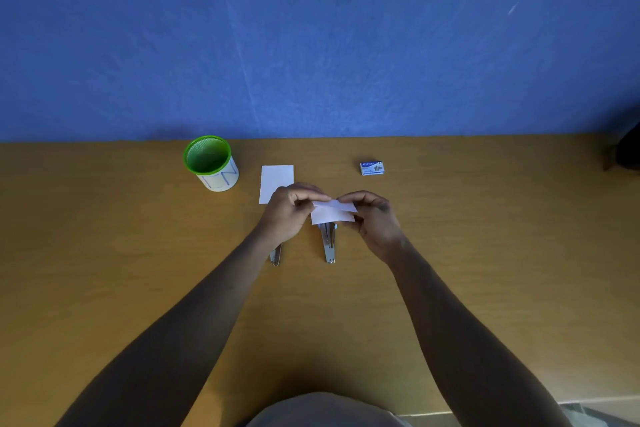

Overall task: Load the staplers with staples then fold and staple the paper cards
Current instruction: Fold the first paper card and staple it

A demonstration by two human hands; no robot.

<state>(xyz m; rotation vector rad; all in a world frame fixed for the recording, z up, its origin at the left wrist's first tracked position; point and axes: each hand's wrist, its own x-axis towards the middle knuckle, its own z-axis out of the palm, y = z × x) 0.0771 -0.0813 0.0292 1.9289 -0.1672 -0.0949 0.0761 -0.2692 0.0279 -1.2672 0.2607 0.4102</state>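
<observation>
While pinched by both hands' grips, folded card (333,212) over one stapler (329,242), near green cup (211,163).

Item count on the brown wooden desk (104,253):

- White paper cards: two. One flat rectangular white card (275,180) toward the far edge; one folded white card (333,212) pinched between two bare hands, left hand (289,213) and right hand (375,218).
- Slim silver metal staplers: two, namely one (329,243) at centre and one (275,256) partly hidden under the left wrist.
- Small blue-and-white staple boxes (372,168): one.
- Green mesh cylindrical cups (211,163) with a white paper band: one, near the far edge.
</observation>
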